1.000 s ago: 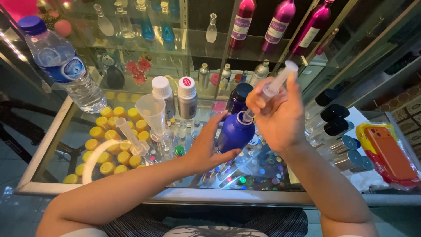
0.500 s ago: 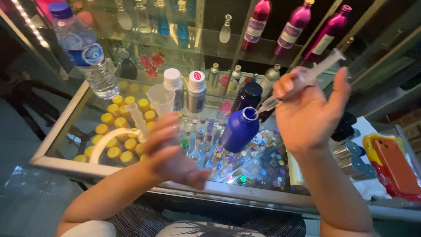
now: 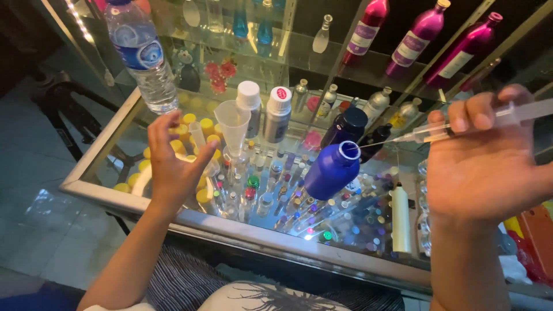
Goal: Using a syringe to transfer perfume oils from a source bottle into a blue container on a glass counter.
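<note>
My right hand (image 3: pixel 484 167) grips a clear plastic syringe (image 3: pixel 449 129) held nearly level, its thin needle aimed left at the open mouth of a round blue bottle (image 3: pixel 333 171) that stands uncapped on the glass counter (image 3: pixel 109 193). The needle tip is just outside the bottle's mouth. My left hand (image 3: pixel 173 164) hovers empty with fingers spread over the counter's left part, close to a small clear funnel (image 3: pixel 233 124) set in a little vial. Behind the funnel stand two silver bottles with white caps (image 3: pixel 265 112).
A plastic water bottle (image 3: pixel 141 55) stands at the counter's far left. A dark blue bottle (image 3: pixel 345 126) sits behind the round one. Many small vials and yellow-capped jars (image 3: pixel 201 126) show under the glass. Pink bottles (image 3: pixel 423 34) line the back shelf. An orange object (image 3: pixel 533 230) lies at right.
My left hand let go of the blue bottle and moved left toward the funnel. My right hand drew the syringe out of the bottle's mouth and to the right.
</note>
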